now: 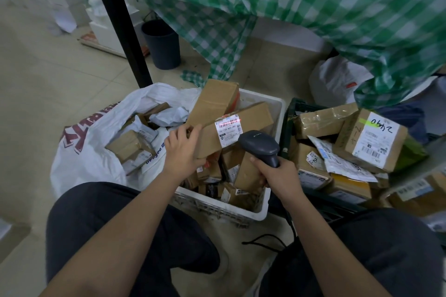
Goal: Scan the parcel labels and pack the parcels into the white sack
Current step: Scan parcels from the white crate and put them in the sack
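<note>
The left hand is gripping the near end of a long cardboard parcel, fingers curled over its top edge, holding it slanted above a white plastic crate. The parcel's white label is facing up and toward the person, and a thin red line of light is lying across its barcode. Just below the label and slightly to its right, the right hand is clenching the grip of a dark handheld scanner, whose head is pointing up at the label (close to it, though not touching). The white sack is sitting open on the floor immediately left of the crate, already holding several brown boxes and pale mailers. More parcels are filling the crate under the held one, and a dark crate to the right is heaped with labelled boxes. A green checked cloth is hanging over a surface behind, with a black leg and a dark bin standing on the pale tiled floor.
</note>
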Motion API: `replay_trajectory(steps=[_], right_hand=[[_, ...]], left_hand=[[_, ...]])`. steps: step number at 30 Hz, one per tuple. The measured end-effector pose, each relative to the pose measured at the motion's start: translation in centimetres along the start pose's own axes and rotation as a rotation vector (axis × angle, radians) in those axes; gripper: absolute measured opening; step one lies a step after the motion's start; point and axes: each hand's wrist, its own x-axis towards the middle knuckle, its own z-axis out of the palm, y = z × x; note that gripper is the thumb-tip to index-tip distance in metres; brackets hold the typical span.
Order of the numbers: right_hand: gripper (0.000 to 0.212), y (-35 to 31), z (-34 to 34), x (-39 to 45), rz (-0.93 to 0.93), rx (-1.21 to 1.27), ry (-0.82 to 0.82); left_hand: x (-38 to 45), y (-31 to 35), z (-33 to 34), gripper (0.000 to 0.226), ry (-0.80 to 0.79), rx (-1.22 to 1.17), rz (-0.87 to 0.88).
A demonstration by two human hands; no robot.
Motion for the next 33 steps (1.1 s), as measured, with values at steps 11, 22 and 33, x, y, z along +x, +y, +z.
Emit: replay_trajectory(steps=[11,22,33], right_hand=[[0.019,-1.2,0.2,-0.6,-0.026,-0.011,-0.025],[0.016,-5.8,8.0,2.2,-0.098,0.087,-0.065],[0.015,-6.4,16.0,9.0,-0.06,0.012,-0.169]], left_hand=[[0.0,-0.8,-0.7,0.095,0.011,0.024,0.009],[0.3,-7.5,-4.9,0.085,0.279,0.018,-0.286],[5.5,-16.3,-0.6,0.093,-0.156,0.204,-0.514]])
